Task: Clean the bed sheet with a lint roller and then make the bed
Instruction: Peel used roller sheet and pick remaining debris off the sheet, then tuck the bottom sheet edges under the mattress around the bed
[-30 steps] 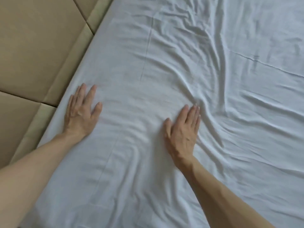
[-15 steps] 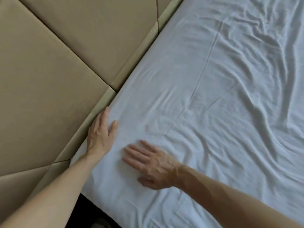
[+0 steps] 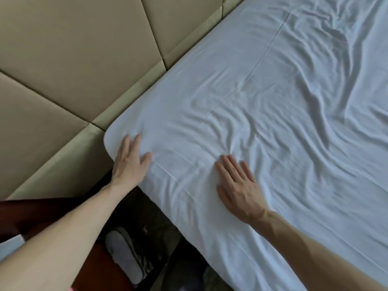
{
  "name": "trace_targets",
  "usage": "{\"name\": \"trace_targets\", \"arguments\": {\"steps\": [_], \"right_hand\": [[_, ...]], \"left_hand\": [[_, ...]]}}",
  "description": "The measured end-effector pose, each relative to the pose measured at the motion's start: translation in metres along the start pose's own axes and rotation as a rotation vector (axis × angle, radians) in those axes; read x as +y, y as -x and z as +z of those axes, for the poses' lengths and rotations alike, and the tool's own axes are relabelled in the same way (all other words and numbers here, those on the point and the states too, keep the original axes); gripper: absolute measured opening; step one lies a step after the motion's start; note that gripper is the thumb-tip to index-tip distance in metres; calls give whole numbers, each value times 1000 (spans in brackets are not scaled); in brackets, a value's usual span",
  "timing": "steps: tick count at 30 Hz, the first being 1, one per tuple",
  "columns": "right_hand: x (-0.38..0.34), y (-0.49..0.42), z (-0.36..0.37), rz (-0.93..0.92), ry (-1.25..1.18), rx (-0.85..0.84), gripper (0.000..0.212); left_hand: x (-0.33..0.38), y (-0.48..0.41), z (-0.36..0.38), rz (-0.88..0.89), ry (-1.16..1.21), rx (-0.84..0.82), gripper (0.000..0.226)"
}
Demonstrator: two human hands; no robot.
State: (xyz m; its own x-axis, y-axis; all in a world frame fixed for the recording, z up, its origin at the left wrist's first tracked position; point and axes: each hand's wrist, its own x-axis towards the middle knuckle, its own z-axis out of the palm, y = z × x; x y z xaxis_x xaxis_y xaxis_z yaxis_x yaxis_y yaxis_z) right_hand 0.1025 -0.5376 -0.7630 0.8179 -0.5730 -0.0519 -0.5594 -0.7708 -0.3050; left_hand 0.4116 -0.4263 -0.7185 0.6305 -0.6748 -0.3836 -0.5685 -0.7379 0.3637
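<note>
Left grip [image 3: 131, 162] lies open, fingers straight, flat on the white bed sheet [image 3: 273, 101] at its rounded corner, just beside the beige padded headboard [image 3: 73, 49]. Right grip [image 3: 239, 190] is open too, palm down on the sheet near the side edge, apart from the left one. Many wrinkles run over the sheet from the fingers toward the far side. Below the corner, in the dark gap, lies what looks like a pale slipper [image 3: 123, 255].
</note>
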Motion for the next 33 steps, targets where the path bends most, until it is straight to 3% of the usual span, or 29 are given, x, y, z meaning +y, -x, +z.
{"name": "trace_targets", "arguments": {"steps": [12,19,22,26,29,33], "right_hand": [[-11,253,25,225,117,-54,65],[-72,309,56,427,103,38,65],[-93,327,74,478,140,85,70],[-106,342,92,467,221,90,83],[-104,344,92,470,244,85,85],[-99,346,97,452,259,136,82]], "left_hand": [[12,233,144,-49,384,-175,85],[2,296,196,-71,580,-67,68],[-15,301,213,-108,607,-233,53],[-35,308,219,1,533,-376,44],[-47,314,231,5,560,-337,46],[-56,323,255,-116,689,-328,69]]}}
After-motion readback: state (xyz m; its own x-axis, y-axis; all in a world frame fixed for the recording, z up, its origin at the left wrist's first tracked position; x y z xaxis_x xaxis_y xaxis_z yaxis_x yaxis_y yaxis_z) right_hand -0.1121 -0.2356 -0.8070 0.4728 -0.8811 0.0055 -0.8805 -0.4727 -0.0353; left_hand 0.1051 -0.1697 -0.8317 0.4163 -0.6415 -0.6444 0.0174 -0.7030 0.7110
